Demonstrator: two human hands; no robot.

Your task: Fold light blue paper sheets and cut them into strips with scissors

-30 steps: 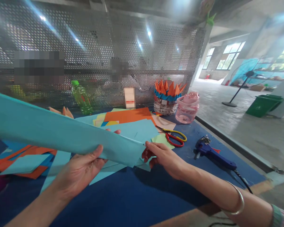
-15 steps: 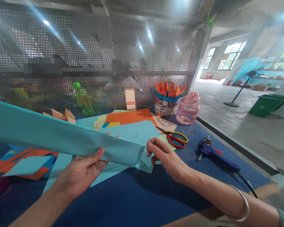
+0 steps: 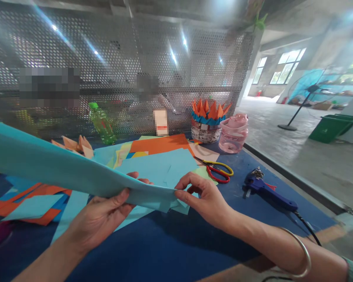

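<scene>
Holding: a long turquoise paper strip [image 3: 61, 164], doubled over lengthwise, raised across both hands above the near half of the blue worktop [image 3: 164, 243]
Left hand [image 3: 97, 219]: closed on the strip, thumb on top and fingers beneath
Right hand [image 3: 202, 199]: pinching the strip's end between thumb and fingers, with a silver metal bangle [image 3: 300, 250] on the wrist
Change: the strip now bows downward between the hands, and the right hand has closed on its end
Nearest the right hand: loose pale turquoise paper sheets [image 3: 155, 168] and yellow-and-red handled scissors [image 3: 214, 170]
Toward the right edge: a blue hot glue gun [image 3: 264, 194]
Far edge: an orange-and-blue folded paper crown [image 3: 210, 113] and a pink plastic container [image 3: 233, 135]
</scene>
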